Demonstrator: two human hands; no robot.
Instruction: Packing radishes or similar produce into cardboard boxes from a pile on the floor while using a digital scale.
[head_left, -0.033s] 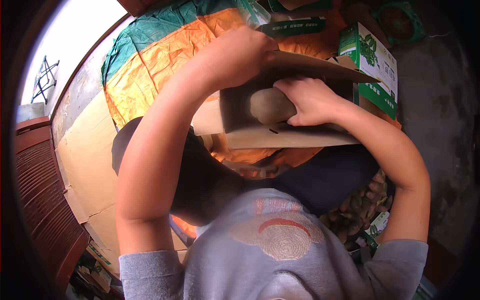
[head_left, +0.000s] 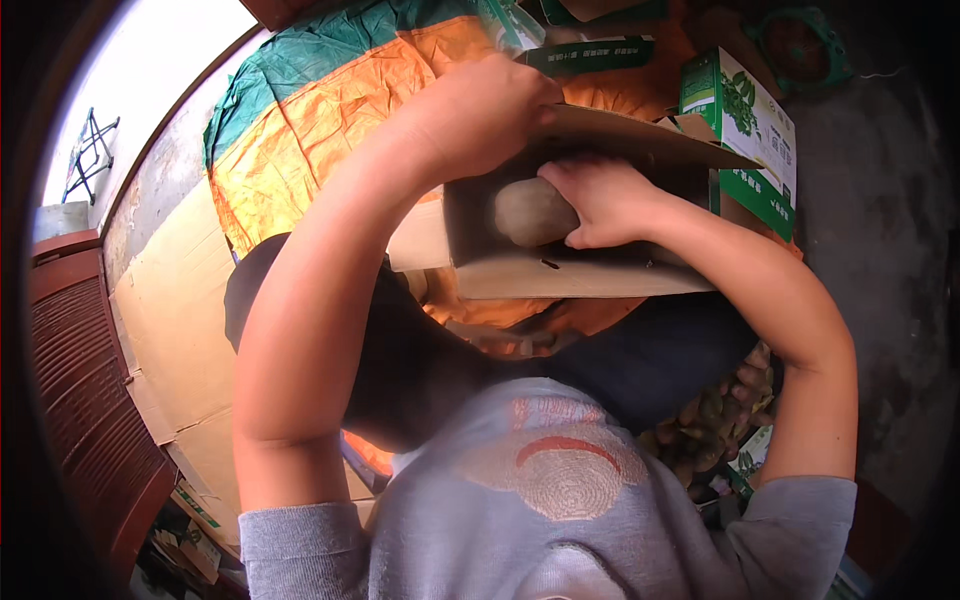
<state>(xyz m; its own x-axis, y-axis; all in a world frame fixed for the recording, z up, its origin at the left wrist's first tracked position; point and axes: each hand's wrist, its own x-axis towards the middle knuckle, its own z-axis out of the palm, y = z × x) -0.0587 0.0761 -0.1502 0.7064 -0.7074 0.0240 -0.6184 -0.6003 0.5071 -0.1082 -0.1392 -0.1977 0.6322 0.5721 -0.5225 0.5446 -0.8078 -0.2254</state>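
Observation:
An opened brown cardboard box (head_left: 570,278) lies in front of me, its dark inside facing up. My left hand (head_left: 490,112) is closed at the box's far left corner, gripping the raised far flap (head_left: 640,135); its fingertips are partly hidden. Inside the box, my right hand (head_left: 608,200) is closed round the right side of a smooth, rounded grey-brown object (head_left: 535,212). Its exact kind cannot be made out. Some of the right fingers are hidden behind it.
Orange-and-green sheeting (head_left: 300,140) lies under the box. At the right stands a green-and-white printed carton (head_left: 750,125). Several brownish-green rounded items (head_left: 715,415) are heaped by my right leg. Flattened cardboard (head_left: 170,320) lies left, beside a reddish-brown slatted panel (head_left: 85,370).
My right hand and the rounded object have shifted slightly left inside the box. My left hand and the box have moved a little right.

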